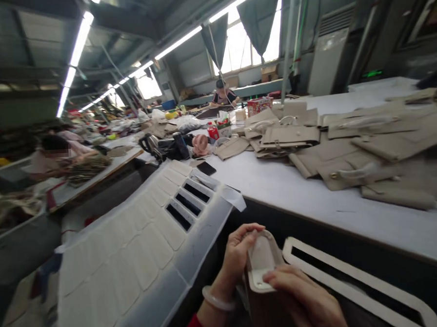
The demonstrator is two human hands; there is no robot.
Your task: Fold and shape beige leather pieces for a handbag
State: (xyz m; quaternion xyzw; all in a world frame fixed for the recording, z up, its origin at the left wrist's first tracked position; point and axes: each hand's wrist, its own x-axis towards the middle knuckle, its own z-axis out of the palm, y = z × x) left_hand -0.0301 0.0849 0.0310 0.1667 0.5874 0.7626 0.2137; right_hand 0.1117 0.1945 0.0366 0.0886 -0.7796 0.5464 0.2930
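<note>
The biggest thing was a long white table, which ran across to the far right. Next came a slanted board on the left, with rows of flat pale pieces on it. A messy heap of tan parts lay on the white table (some had curved handles). A long pale loop stuck out near the right hand.

Then came the two hands. The left hand had its fingers bent around the top of a small rounded piece, with little gap between thumb and finger. The right hand lay with its fingers bent over the low end; its thumb was hidden, so I cannot tell if it pinched or only pressed. The rounded piece was between the hands, in front of the white table's edge. The smallest thing was a dot at its low end, just beside the right fingertips.

The step in hand seemed to be holding the piece and feeling or pressing its low end. The next move seemed to call for a firm left grip and soft, careful right fingers.
</note>
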